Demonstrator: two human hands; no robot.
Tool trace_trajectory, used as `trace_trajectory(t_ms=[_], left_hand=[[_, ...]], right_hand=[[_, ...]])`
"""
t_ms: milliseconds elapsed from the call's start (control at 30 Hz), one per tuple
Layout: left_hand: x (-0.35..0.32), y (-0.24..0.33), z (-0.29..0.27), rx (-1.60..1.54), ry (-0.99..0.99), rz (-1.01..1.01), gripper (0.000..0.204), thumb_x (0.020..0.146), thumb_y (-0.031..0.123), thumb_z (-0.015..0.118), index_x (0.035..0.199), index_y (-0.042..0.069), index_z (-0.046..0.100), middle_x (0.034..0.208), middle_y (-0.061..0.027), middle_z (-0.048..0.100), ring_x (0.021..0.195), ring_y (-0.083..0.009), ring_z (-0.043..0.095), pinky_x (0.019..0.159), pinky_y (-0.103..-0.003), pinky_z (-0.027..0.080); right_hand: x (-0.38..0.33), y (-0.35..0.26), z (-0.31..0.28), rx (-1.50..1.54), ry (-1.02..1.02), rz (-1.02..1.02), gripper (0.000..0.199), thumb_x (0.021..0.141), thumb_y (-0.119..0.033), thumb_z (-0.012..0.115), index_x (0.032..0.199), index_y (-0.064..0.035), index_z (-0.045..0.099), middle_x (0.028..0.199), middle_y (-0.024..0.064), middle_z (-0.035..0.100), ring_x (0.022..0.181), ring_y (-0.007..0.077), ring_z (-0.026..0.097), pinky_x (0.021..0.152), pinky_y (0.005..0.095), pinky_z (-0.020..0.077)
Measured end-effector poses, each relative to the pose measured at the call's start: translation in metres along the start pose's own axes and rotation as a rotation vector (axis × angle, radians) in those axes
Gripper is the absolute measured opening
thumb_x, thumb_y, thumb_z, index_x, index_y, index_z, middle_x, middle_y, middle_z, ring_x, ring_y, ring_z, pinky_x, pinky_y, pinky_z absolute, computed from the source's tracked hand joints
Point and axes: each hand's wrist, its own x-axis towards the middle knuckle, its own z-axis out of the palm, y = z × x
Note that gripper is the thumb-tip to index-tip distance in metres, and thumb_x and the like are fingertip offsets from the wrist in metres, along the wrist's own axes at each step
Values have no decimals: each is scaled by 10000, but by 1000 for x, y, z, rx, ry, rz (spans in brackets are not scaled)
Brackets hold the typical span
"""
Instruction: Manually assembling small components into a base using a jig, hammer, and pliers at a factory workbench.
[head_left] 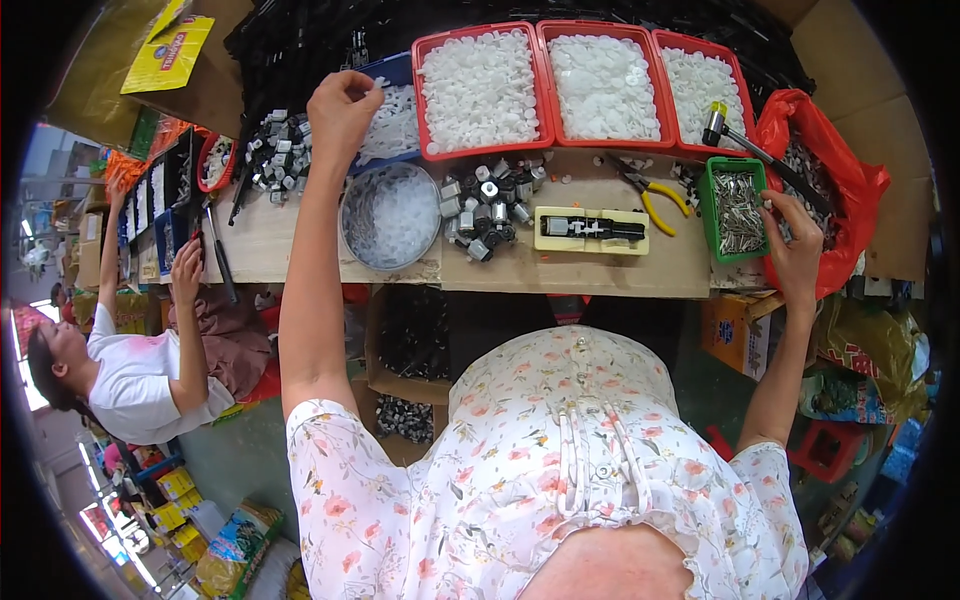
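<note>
My left hand (342,115) reaches over a blue tray (398,68) of white plastic parts, its thumb and finger pinched on a small white plastic part (380,83). At the right, my right hand (797,238) is beside a green basket (740,257) of metal pins. Its fingertips are closed on a tiny white piece (768,205) whose exact shape I cannot make out. Between the hands, a cream fixture (590,247) holds a black housing (622,231) with a silver motor (560,227) in it.
Three red trays (487,151) of white parts line the back. A round metal bowl (346,228), loose motors (487,205), yellow-handled pliers (660,205), a hammer (768,155) and a red bag (850,185) are on the bench. A co-worker (150,385) sits at the left.
</note>
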Motion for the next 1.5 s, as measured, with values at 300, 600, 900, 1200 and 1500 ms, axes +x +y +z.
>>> trace_trajectory(t_ms=[300, 600, 900, 1200, 1500], left_hand=[[-52, 19, -32, -468, -69, -295, 126, 822, 44, 744, 931, 15, 688, 833, 11, 666, 743, -53, 585, 688, -192, 451], [-100, 17, -23, -480, -219, -280, 166, 837, 25, 697, 994, -15, 736, 818, 13, 681, 712, -39, 591, 648, -198, 464], [-116, 18, -22, -120, -161, -53, 137, 810, 45, 746, 938, -5, 742, 816, -51, 711, 746, -84, 642, 692, -223, 498], [-134, 91, -18, -841, -127, -373, 171, 834, -10, 773, 999, -27, 732, 891, -44, 715, 762, -103, 639, 680, -223, 486], [-173, 149, 51, -1297, -182, -583, 207, 841, -26, 759, 1041, -11, 708, 909, -67, 720, 793, -145, 687, 718, -248, 526]], right_hand=[[7, -11, 8, 15, 21, -52, 230, 868, 47, 682, 1096, 26, 689, 1065, 133, 711, 964, 217, 694, 838, 321, 524], [18, -31, 15, 1, 5, -110, 235, 865, 27, 687, 1098, 8, 682, 1025, 145, 700, 925, 258, 702, 808, 340, 532], [17, -43, 18, 16, 0, -109, 234, 865, 22, 696, 1100, 14, 691, 1026, 125, 714, 922, 214, 693, 821, 317, 521], [9, -102, 55, 612, -12, 34, 260, 865, 40, 695, 1122, 7, 699, 980, 55, 725, 860, 82, 650, 747, 224, 504], [-3, -142, 115, 1459, 39, 247, 230, 856, 67, 708, 1082, 30, 685, 1073, 143, 715, 961, 189, 699, 880, 305, 564]])
